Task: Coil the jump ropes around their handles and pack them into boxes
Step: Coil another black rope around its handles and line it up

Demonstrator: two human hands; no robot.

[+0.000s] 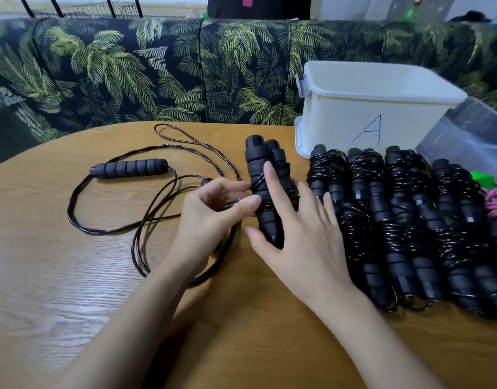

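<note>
While my left hand pinches the cord between thumb and curled fingers, my right hand lies spread over the handles, fingers straight. Its index finger runs along the top of them and its thumb sits at their near end. The two handles lie side by side near the middle of the table, pointing away from me, with a few turns of cord around their middle. The cord I pinch is just to their left.

Farther left a loose rope sprawls in open loops, one of its handles lying crosswise. To the right, just beside my right hand, coiled ropes lie in a tight row. Behind that row stands a white box with its lid on and a blue "A" on its side. A clear bin stands to its right.
</note>
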